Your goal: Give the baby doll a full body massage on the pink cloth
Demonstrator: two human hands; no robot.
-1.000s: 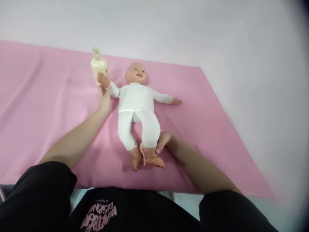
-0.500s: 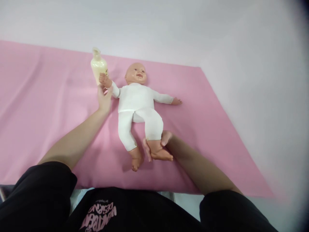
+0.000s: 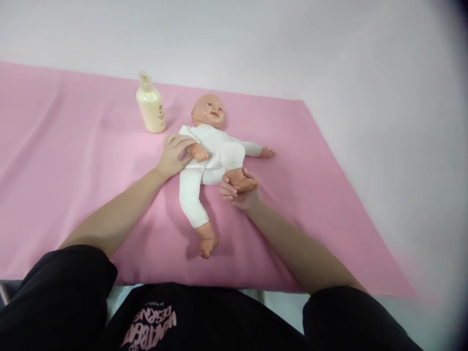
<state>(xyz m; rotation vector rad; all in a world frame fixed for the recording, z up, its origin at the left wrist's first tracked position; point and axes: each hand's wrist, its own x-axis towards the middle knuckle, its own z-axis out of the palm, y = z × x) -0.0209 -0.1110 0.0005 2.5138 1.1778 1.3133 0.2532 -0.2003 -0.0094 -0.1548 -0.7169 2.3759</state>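
Doll (image 3: 210, 146) lay face-up, head pointing away; left hand (image 3: 174, 155) gripped its arm (folded across), right hand (image 3: 239, 192) cupped its foot.

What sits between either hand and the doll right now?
Nothing visible. The left hand grips the doll by its folded arm, and the right hand holds its raised foot. The lotion bottle stands apart, behind the left hand.

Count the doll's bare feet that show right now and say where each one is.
2. One foot is held up in the right hand, knee bent over the doll. The other foot lies on the pink sheet, leg stretched toward the person. None seems hidden.
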